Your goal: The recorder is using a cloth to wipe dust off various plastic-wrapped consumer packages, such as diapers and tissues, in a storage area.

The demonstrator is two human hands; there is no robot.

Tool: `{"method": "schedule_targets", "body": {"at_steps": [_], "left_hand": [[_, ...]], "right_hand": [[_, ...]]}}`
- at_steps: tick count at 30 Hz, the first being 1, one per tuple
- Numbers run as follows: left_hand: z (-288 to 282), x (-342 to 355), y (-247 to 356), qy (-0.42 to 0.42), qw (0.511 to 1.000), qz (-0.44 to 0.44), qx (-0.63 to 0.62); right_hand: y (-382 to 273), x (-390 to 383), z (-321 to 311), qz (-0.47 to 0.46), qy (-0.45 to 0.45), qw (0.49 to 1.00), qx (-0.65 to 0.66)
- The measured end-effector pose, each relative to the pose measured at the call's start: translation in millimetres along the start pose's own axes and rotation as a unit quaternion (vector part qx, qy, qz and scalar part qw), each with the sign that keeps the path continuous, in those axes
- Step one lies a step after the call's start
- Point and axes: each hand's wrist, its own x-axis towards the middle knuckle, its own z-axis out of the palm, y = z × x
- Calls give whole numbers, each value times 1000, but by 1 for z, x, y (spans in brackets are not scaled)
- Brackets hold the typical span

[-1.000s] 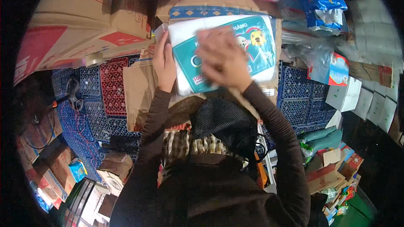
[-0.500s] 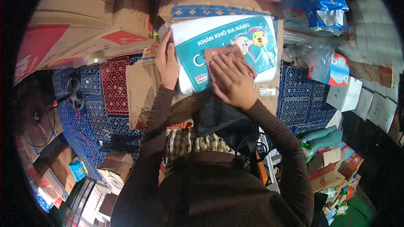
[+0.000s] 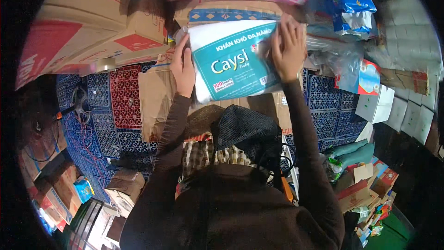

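White-and-teal plastic pack (image 3: 238, 71), right between your hands!
It lies atop the cardboard box (image 3: 152, 106), your left hand (image 3: 182, 67) stretched along its left edge, your right hand (image 3: 288, 51) blurred over its right end, whether gripping anything you can't tell; blue crates (image 3: 323, 92) sit rightward.

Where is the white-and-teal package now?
In the head view, the package is at upper centre, over a cardboard box, between the left hand and the right hand at its ends.
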Motion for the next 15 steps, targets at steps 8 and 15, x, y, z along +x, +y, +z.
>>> {"method": "schedule_targets", "body": {"at_steps": [8, 15], "left_hand": [[0, -1, -2, -1, 1000, -7, -5], [1, 1, -1, 5, 1000, -5, 8]], "right_hand": [[-8, -49, -59, -161, -205, 959, 110], [41, 47, 3, -53, -163, 973, 157]]}}
